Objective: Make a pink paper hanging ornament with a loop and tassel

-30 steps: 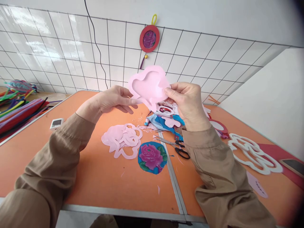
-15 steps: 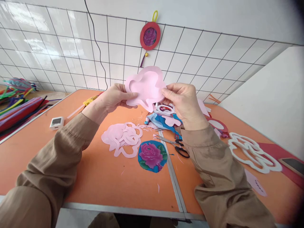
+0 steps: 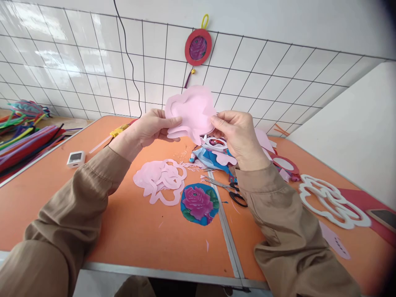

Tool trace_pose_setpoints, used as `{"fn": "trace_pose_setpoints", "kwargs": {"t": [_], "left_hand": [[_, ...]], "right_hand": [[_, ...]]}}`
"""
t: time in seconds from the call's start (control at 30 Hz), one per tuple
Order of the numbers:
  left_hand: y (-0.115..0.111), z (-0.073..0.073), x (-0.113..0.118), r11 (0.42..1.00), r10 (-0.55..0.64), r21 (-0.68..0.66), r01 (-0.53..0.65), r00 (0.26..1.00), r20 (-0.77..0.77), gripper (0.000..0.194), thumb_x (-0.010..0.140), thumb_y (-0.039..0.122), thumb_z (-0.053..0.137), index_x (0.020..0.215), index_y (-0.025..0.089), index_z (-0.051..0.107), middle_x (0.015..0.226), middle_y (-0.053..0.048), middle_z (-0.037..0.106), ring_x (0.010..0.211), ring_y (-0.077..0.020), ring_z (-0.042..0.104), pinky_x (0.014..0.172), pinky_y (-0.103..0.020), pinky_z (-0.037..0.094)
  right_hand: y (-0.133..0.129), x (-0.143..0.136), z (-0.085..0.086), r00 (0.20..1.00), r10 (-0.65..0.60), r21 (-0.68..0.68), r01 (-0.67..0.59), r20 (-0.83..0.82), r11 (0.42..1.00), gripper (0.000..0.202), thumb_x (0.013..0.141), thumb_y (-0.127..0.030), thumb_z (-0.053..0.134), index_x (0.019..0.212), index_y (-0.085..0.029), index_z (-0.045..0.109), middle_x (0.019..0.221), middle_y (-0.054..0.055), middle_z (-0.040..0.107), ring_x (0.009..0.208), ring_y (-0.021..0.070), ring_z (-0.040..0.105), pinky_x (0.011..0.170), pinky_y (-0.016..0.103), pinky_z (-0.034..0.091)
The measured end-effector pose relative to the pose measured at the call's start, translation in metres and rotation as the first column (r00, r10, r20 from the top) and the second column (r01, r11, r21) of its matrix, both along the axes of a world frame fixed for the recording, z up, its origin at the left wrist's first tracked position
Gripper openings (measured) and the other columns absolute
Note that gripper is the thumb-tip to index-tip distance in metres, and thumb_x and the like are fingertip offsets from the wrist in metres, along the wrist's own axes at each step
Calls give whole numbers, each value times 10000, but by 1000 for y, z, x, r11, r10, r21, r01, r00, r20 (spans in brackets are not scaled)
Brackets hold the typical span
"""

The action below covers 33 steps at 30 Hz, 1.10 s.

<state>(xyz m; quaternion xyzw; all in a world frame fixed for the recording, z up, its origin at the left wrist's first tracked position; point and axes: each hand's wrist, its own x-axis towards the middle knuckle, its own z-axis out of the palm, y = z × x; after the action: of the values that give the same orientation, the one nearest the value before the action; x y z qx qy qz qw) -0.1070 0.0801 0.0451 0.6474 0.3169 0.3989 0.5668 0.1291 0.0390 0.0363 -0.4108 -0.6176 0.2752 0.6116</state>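
Pink paper cut-outs (image 3: 193,109) with wavy edges, layered together, are held up above the table. My left hand (image 3: 159,126) pinches their left edge, thumb in front. My right hand (image 3: 232,130) grips the right edge between thumb and fingers. Below lie more pink paper shapes and outlines (image 3: 161,179). A round cloth piece with a magenta flower (image 3: 199,204) rests to their right. Scissors with black handles (image 3: 236,194) lie beside it, under my right forearm. Blue cloth (image 3: 210,159) and paper scraps sit behind them.
White wavy frames (image 3: 328,202) and a phone (image 3: 382,216) lie on the right. A small white device (image 3: 76,159), a yellow glue gun (image 3: 119,130) and coloured pipe cleaners (image 3: 27,144) are on the left. A red round ornament (image 3: 198,47) hangs on the tiled wall.
The layered pink cut-outs have shifted slightly against each other, narrowing the opening in the front one. Both hands keep their grip, and the view has moved a little.
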Motion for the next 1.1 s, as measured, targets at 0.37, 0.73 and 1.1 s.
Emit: {"fn": "trace_pose_setpoints", "kwargs": {"t": [0.37, 0.73, 1.1], "left_hand": [[-7, 9, -3, 998, 56, -5, -57, 998, -36, 385, 837, 492, 813, 776, 122, 727, 751, -112, 722, 792, -282, 785, 854, -461, 654], [2, 2, -2, 995, 102, 8, -102, 995, -12, 198, 746, 257, 883, 769, 121, 742, 796, -95, 751, 732, -192, 722, 765, -374, 660], [-5, 7, -4, 990, 111, 99, -103, 990, -81, 555, 828, 669, 776, 953, 128, 756, 972, -158, 761, 945, -298, 776, 888, -431, 653]], "right_hand": [[1, 3, -1, 999, 49, -26, -49, -7, 998, 334, 755, -451, 899, 621, -206, 716, 590, 5, 629, 512, 85, 484, 454, 239, 336], [4, 2, -1, 999, 41, -33, -41, 1, 999, 364, 728, -496, 926, 631, -215, 716, 588, 5, 627, 503, 92, 500, 437, 244, 377], [3, 5, -3, 999, -2, -46, 0, -34, 999, 314, 762, -445, 894, 652, -218, 708, 583, -5, 615, 514, 102, 517, 453, 251, 366]]}}
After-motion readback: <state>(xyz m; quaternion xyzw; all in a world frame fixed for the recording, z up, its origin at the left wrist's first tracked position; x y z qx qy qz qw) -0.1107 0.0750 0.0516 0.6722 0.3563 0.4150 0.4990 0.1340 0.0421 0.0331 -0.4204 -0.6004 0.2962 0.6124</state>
